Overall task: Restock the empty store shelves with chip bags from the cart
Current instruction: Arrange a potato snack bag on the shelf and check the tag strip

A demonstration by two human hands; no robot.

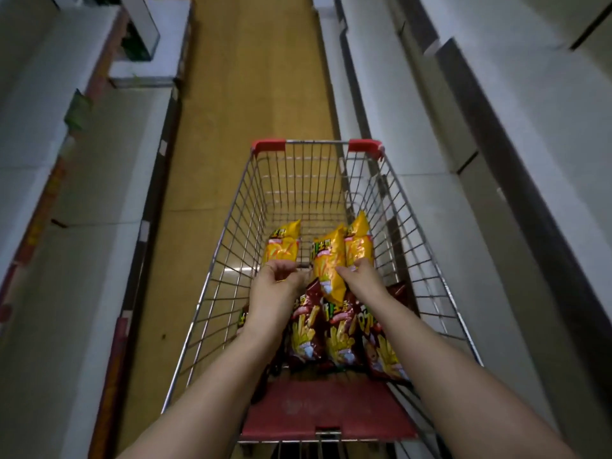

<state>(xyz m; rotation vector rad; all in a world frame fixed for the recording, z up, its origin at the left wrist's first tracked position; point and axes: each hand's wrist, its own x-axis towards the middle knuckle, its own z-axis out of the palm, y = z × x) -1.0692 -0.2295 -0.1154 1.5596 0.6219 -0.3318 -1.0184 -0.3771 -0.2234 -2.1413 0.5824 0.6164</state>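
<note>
A wire shopping cart [427, 260] with red corner caps stands in the aisle in front of me. Three yellow chip bags lie in its basket: a left one [282, 245], a middle one [328, 260] and a right one [359, 241]. Several dark red chip bags [337, 339] are piled at the near end. My left hand [276, 283] curls its fingers on the lower edge of the left yellow bag. My right hand [359, 274] grips the bottom of the right yellow bag, beside the middle one. Both forearms reach in over the red bags.
Bare white shelves [440, 104] run along the right of the aisle, close to the cart's side. More white shelves [29, 144] line the left, with a small green item [77, 109] on one edge. The wooden floor [251, 81] stretches ahead of the cart.
</note>
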